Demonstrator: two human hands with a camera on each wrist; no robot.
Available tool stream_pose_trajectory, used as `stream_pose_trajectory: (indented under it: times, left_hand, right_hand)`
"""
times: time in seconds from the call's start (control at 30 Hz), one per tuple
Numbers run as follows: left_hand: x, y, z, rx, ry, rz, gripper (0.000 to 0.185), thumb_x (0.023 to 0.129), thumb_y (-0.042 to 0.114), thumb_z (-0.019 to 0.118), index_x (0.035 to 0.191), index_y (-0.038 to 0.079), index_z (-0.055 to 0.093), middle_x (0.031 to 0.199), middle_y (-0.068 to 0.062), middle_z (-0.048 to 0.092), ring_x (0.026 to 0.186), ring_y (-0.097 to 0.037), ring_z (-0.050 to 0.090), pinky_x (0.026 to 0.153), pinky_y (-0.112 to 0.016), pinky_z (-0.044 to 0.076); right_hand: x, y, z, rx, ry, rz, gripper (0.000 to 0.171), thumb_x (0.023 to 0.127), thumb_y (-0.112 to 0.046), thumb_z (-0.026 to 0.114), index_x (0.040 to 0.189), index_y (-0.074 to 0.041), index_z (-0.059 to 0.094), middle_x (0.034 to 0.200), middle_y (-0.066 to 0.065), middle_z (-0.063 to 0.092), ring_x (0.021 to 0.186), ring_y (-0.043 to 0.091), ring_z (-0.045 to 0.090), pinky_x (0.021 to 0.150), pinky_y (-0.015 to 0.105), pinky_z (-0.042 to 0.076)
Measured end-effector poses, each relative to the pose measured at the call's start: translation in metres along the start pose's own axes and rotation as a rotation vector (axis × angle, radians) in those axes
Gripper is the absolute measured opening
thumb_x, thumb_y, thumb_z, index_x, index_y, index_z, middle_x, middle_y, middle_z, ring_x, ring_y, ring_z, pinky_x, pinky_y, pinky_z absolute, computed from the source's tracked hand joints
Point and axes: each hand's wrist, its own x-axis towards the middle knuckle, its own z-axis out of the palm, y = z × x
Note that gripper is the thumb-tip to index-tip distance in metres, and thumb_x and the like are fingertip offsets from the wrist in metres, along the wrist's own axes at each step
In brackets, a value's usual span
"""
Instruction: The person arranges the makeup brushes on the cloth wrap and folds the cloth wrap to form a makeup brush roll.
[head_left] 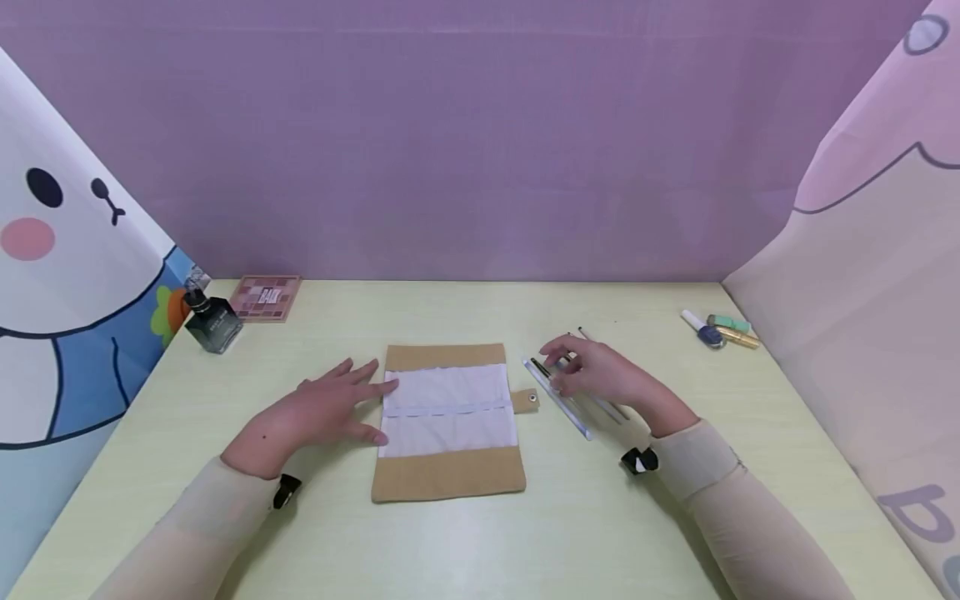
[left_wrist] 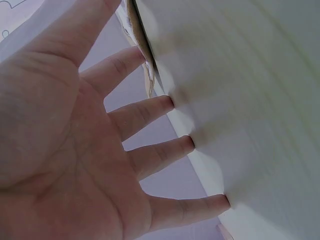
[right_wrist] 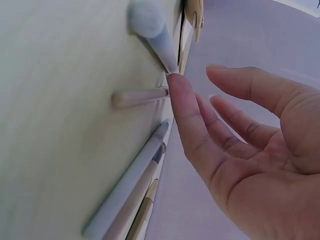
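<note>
A tan fabric case with two white inner flaps lies open flat on the table, its snap tab pointing right. My left hand, fingers spread and straight, touches the case's left edge with thumb and fingertips. In the left wrist view the palm faces the camera and holds nothing. Right of the case my right hand hovers over several slender sticks, among them a white one. The right wrist view shows the index fingertip right at the handle of a fluffy makeup brush, thumb apart from it.
A dark glass bottle and a pink checkered palette are at the back left. At the back right lie a white-capped dark blue bottle, a green tube and a gold tube. A purple backdrop rises behind the table.
</note>
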Motion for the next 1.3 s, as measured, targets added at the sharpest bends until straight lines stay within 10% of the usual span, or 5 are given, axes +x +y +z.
stream_pose_trajectory:
  times: [1.3]
  left_hand:
    - [0.001, -0.002, 0.001, 0.003, 0.007, 0.003, 0.092, 0.084, 0.064, 0.081, 0.162, 0.027, 0.049, 0.176, -0.023, 0.029, 0.159, -0.062, 0.022, 0.105, -0.094, 0.031]
  right_hand:
    - [0.027, -0.015, 0.018, -0.452, -0.007, 0.030, 0.035, 0.091, -0.002, 0.075, 0.125, -0.005, 0.070, 0.110, 0.006, 0.072, 0.101, 0.019, 0.063, 0.096, 0.039, 0.058]
